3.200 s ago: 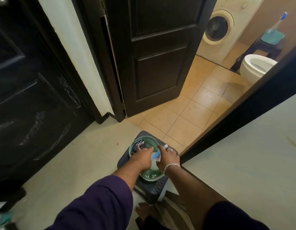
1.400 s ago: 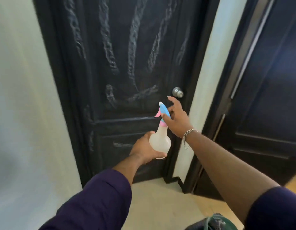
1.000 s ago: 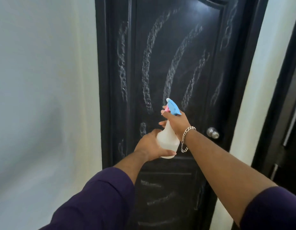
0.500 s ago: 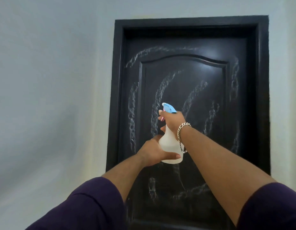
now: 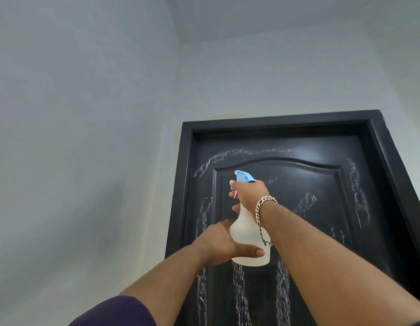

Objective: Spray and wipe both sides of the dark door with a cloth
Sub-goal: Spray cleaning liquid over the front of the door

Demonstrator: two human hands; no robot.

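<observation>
Right hand [image 5: 250, 195] grip wrapped round the neck of the spray bottle [image 5: 248, 241], fingers at the pink trigger under the blue nozzle. Left hand [image 5: 222, 245] grip cups the bottle's base, thumb across its front. Dark door [image 5: 322, 196] just beyond both grips, closed, streaked with white foam trails. Bracelet [image 5: 263, 215] on right wrist.

The spray bottle [image 5: 248, 234] looks like matt, milky white plastic, smooth all over, with a shinier blue plastic head above the right hand's fingers [image 5: 235, 192]. Past them, the dark door [image 5: 303, 208] has a glossy finish, streaked with whitish, foamy-looking smears. The bracelet [image 5: 263, 208] is shiny metal chain. The wall [image 5: 86, 137] looks plain matt paint.
</observation>
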